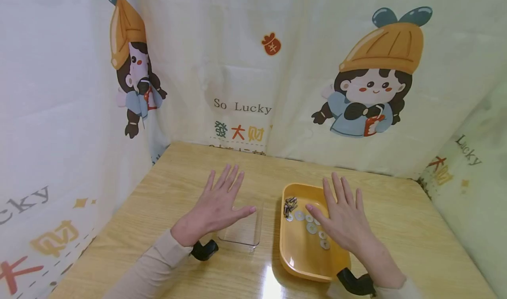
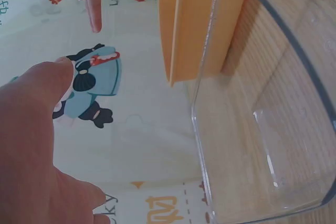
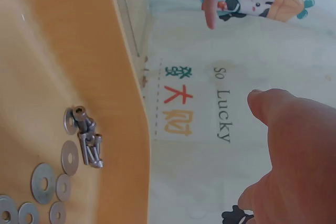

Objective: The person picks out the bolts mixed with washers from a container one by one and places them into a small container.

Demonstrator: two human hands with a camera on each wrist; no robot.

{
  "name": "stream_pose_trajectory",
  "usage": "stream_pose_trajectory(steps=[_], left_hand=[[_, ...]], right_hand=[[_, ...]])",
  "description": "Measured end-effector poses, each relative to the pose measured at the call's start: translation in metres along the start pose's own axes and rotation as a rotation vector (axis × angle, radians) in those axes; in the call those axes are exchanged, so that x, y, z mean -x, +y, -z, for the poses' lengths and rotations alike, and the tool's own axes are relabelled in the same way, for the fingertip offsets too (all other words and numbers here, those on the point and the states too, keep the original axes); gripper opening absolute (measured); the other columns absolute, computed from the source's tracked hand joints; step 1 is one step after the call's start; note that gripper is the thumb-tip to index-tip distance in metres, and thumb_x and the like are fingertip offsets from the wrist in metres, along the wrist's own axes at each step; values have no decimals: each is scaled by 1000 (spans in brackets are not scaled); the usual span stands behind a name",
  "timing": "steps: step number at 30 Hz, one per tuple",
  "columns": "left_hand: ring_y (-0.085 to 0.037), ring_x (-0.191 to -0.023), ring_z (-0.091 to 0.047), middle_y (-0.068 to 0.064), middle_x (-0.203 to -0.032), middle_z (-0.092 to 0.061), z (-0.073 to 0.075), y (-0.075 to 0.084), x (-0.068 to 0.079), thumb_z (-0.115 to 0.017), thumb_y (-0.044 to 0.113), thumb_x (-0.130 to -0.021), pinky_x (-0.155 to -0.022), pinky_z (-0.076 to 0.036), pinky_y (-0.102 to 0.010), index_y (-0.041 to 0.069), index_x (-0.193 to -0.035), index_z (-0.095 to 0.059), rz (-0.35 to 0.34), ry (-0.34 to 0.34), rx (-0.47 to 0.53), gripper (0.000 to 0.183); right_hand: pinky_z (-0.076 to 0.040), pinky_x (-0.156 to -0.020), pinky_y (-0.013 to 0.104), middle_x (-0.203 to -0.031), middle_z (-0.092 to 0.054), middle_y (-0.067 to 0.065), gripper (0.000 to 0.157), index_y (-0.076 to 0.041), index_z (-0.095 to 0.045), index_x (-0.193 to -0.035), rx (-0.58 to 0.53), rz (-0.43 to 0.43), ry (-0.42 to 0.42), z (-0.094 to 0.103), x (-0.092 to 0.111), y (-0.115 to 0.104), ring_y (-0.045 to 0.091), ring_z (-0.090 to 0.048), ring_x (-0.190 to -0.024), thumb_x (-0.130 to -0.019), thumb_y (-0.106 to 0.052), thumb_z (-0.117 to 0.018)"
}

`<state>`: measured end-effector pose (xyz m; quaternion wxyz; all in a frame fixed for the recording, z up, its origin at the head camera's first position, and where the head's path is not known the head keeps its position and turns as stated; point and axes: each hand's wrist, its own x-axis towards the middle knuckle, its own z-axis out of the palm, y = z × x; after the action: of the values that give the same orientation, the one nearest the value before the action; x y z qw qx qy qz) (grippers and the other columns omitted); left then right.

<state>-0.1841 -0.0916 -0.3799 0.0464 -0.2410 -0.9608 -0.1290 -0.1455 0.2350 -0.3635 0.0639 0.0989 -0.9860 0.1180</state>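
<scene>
My left hand point(image 1: 217, 205) is held above a clear plastic box point(image 1: 240, 234), fingers straight and spread, holding nothing. In the left wrist view the clear box point(image 2: 273, 145) shows bare wood through its floor. Over the right part of an orange tray point(image 1: 293, 263), my right hand point(image 1: 346, 217) is likewise spread with nothing in it. Several metal washers point(image 3: 43, 183) lie flat in the tray. A small heap of socket-head screws point(image 3: 89, 137) rests against the tray's left side. Part of the tray's right side is hidden under the right hand.
A wooden table point(image 1: 190, 167) carries the box and tray side by side, a narrow strip of wood between them. Printed curtains point(image 1: 237, 70) hang behind the table and along both sides. A black wrist mount point(image 1: 204, 250) sits under the left wrist.
</scene>
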Motion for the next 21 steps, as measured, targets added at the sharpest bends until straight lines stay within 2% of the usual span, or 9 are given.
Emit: stream_pose_trajectory(steps=[7, 12, 21], left_hand=[[-23, -155, 8, -5, -167, 4, -1, -1, 3, -33, 79, -91, -124, 5, -57, 11, -160, -9, 9, -17, -7, 100], [-24, -155, 5, -5, -167, 3, -3, -1, 1, -35, 79, -91, -124, 5, -57, 10, -160, -10, 11, -20, -5, 100], [-27, -156, -1, -6, -167, 1, -6, 4, -6, -33, 79, -91, -125, 2, -55, 9, -160, -9, -33, -36, -15, 101]], right_hand=[[5, -116, 72, -167, 6, 16, 93, -5, -8, -160, -12, -6, -22, -4, 3, 2, 42, 6, -153, -97, -66, -40], [3, -116, 73, -167, 2, 18, 92, -3, -11, -159, -15, -5, -28, -5, 2, 6, 44, 4, -153, -97, -66, -40], [-1, -117, 71, -166, -2, 21, 92, 1, -15, -158, -20, 15, -41, -3, -5, 11, 45, 0, -152, -98, -64, -41]])
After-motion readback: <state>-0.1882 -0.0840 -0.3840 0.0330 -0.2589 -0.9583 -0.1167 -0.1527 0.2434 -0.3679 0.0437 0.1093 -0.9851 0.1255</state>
